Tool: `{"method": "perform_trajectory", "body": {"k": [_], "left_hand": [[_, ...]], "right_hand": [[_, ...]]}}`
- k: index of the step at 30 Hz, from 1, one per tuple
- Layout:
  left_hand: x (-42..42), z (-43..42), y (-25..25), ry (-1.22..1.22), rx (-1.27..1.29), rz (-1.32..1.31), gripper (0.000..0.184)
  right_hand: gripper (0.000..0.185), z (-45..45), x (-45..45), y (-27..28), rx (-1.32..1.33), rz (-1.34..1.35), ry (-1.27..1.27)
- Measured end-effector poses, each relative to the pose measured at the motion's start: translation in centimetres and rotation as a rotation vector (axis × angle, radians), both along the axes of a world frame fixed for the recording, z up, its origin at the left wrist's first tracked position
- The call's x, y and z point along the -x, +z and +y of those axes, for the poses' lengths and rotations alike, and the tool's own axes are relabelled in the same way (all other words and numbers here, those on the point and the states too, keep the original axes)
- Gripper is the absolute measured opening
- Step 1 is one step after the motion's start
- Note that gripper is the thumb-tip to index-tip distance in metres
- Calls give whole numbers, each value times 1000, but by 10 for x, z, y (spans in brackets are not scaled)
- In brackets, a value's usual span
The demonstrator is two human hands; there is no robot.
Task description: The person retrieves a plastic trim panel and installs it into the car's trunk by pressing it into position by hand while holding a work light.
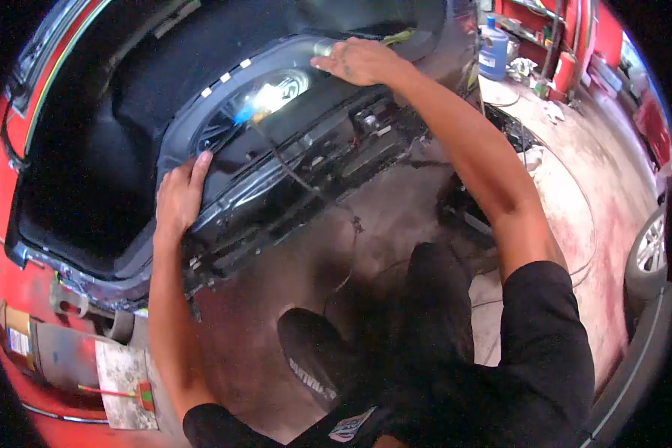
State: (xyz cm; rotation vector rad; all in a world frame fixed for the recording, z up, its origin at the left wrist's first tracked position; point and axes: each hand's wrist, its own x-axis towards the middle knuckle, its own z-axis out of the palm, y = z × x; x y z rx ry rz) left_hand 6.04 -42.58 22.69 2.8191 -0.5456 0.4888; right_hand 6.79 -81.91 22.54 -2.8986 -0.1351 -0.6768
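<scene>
A dark trunk trim panel (173,128) with a curved edge and small white patches spans the space between my hands, inside the open car trunk (67,179). My left hand (178,198) grips its near left end, thumb raised along the edge and the other fingers partly hidden. At the far right end, my right hand (362,61) is closed on the panel's edge, fingertips bent down. Between them a lit work lamp (275,97) shines in the round recess, with a blue part (243,115) beside it. A cable (295,177) runs from there over the trunk sill.
The stripped rear sill (321,153) lies between me and the trunk. On the right are a blue water jug (493,52), a hose on the floor (586,216) and a car wheel (649,250). A stained board (123,381) is at lower left.
</scene>
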Motion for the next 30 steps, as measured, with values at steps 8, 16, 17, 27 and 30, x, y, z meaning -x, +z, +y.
{"method": "perform_trajectory", "body": {"k": [8,16,17,27,30], "left_hand": [[-4,-4,1,38,-26,4,73],[-2,-5,4,63,-43,-1,74],[3,-4,2,62,-35,-19,74],[-5,-3,-2,73,-16,-32,75],[-6,-12,7,119,-50,9,75]], "right_hand": [[79,0,-2,4,-13,17,6],[80,-1,-5,2,-23,18,-11],[80,0,-3,3,-34,11,-14],[80,3,5,-2,-19,-39,-7],[77,0,0,3,-12,-74,36]]}}
